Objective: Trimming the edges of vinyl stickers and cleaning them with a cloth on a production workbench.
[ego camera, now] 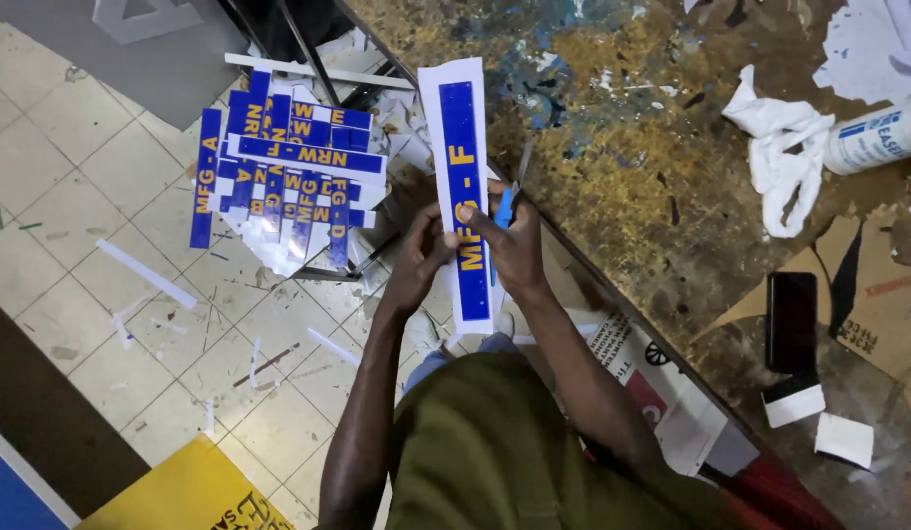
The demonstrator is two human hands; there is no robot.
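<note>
Sticker strip (462,186), long and blue with a white border and yellow lettering, sits right in the middle of my view, held up lengthwise over the edge of the worn table (671,128). Left hand (421,260) comes up from below, forearm nearly straight, fingers curled onto the strip's left border, thumb pressed on the blue face. Right hand (514,245) reaches in from the other side, wrist bent inward, fingers closed around a small blue-handled cutter (504,208) with its tip at the strip's right border. I think the blade touches the white margin there, but the fingers cover the contact point, so I can't be sure. Both grips look tight, no spread fingers.

The strip's lower end runs down behind the wrists and I lose it against the green shirt (495,451). Both palms are turned away from me, hidden.

To the left, a stack of similar blue strips (284,167) lies fanned on what looks like a stool, its legs mostly covered. White offcuts (146,275) litter the tiled floor (73,196). On the table: crumpled white backing paper (779,147), a spray can (878,137) cut off at the frame's right edge, and a dark phone (791,322), well apart from both hands.
</note>
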